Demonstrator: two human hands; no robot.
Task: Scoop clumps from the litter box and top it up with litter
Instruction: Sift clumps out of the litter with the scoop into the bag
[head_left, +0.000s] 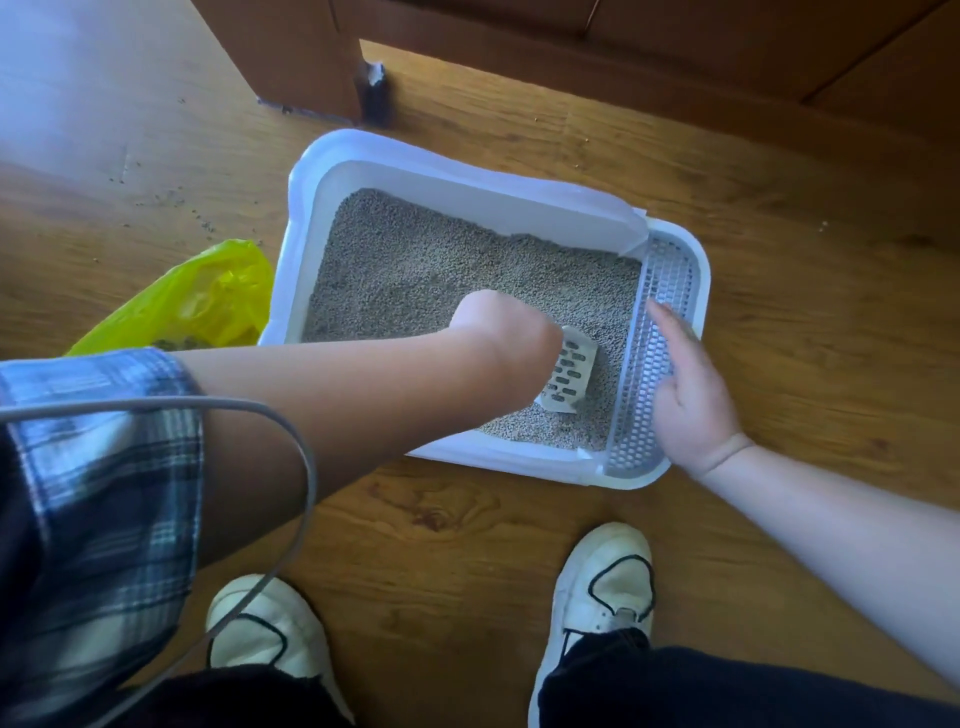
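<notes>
A white litter box (415, 156) sits on the wooden floor, filled with grey litter (426, 260). My left hand (501, 332) reaches across it and grips a slotted white scoop (569, 376), whose blade is dug into the litter near the front right corner. The handle is hidden under the hand. My right hand (691, 389) rests with straight fingers on the perforated grate step (657, 322) at the box's right end. No clump is visible in the scoop.
A yellow plastic bag (208, 296) lies open on the floor left of the box, with dark bits inside. Spilled granules dot the floor at far left. Brown cabinet doors (571, 31) stand behind. My white shoes (602, 597) are in front; a grey cable (291, 431) loops at left.
</notes>
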